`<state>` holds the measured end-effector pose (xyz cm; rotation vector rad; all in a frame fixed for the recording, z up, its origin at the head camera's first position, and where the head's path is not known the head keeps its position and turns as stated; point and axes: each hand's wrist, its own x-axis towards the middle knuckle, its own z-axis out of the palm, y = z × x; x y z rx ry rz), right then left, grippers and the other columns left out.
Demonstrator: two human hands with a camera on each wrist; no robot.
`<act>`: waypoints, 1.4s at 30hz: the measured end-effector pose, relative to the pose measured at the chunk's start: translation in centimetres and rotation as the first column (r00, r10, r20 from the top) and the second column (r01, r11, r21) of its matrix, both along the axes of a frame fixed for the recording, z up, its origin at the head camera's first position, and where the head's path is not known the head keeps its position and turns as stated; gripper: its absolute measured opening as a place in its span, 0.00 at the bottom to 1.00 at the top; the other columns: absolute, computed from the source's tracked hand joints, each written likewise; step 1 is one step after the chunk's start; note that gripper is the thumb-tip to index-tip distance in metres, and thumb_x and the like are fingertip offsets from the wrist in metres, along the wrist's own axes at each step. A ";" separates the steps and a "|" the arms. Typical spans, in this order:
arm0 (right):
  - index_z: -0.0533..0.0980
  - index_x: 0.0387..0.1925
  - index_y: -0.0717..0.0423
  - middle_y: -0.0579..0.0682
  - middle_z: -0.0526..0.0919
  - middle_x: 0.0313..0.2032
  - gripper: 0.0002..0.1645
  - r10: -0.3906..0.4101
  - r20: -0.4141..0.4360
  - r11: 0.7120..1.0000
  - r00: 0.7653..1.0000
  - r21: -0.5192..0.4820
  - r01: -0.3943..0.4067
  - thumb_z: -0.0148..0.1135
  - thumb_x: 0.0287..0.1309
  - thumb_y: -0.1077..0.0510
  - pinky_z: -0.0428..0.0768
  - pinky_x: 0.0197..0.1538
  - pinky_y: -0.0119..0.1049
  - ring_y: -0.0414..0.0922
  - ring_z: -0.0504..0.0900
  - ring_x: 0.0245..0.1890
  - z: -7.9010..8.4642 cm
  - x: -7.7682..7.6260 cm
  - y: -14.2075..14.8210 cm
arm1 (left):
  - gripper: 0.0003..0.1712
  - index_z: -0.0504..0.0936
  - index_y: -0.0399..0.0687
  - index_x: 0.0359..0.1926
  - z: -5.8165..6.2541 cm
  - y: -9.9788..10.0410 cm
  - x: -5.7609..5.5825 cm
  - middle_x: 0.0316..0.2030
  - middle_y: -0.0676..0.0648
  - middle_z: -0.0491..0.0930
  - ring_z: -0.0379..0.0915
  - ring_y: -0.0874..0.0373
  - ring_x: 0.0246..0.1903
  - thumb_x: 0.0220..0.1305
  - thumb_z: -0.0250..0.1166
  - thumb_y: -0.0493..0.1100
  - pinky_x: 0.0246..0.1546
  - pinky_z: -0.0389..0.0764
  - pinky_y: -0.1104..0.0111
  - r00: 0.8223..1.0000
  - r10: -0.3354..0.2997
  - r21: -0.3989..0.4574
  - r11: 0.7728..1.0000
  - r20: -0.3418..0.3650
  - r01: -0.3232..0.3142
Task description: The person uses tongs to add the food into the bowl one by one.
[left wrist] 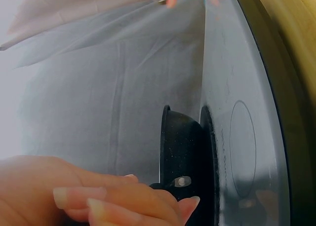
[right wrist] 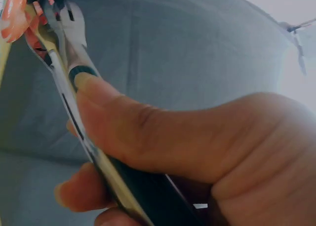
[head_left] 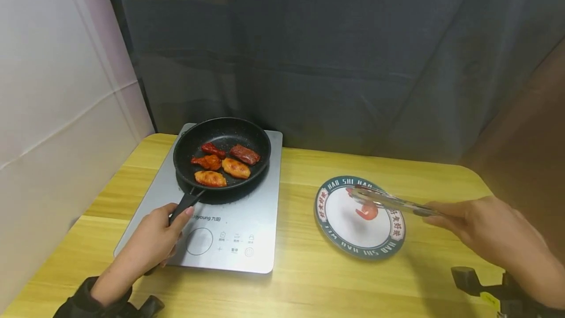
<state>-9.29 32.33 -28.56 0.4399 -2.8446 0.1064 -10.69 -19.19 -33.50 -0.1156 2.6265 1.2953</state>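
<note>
My left hand (head_left: 156, 234) grips the black handle (head_left: 184, 205) of a frying pan (head_left: 225, 134), which sits on a silver induction cooktop (head_left: 247, 220). In the pan lie two yellow-brown chicken wings, two reddish drumsticks and a dark red-brown piece of meat (head_left: 244, 154). With thumb and fingers, my right hand (head_left: 490, 225) holds metal tongs (head_left: 393, 202) above a round plate (head_left: 324, 227) with a green lettered rim. An orange-pink shrimp (right wrist: 14, 16) shows at the tips of the tongs, partly hidden by them, over the plate's white middle.
Everything stands on a yellow wooden table (head_left: 300, 239). A dark curtain (head_left: 309, 63) hangs along the back edge, with a white sheet (head_left: 57, 77) at the left and a brown cover (head_left: 538, 126) at the right.
</note>
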 end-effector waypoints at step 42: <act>0.82 0.51 0.45 0.42 0.84 0.46 0.18 0.182 0.090 0.983 0.979 0.021 -0.185 0.61 0.62 0.45 0.73 0.19 0.37 0.42 0.78 0.23 4.9 -17.0 -26.9 | 0.19 0.70 0.32 0.48 0.1 0.4 0.2 0.12 0.49 0.63 0.58 0.61 0.06 0.74 0.52 0.47 0.07 0.64 0.70 0.997 0.008 0.010 1.000 -0.077 -0.007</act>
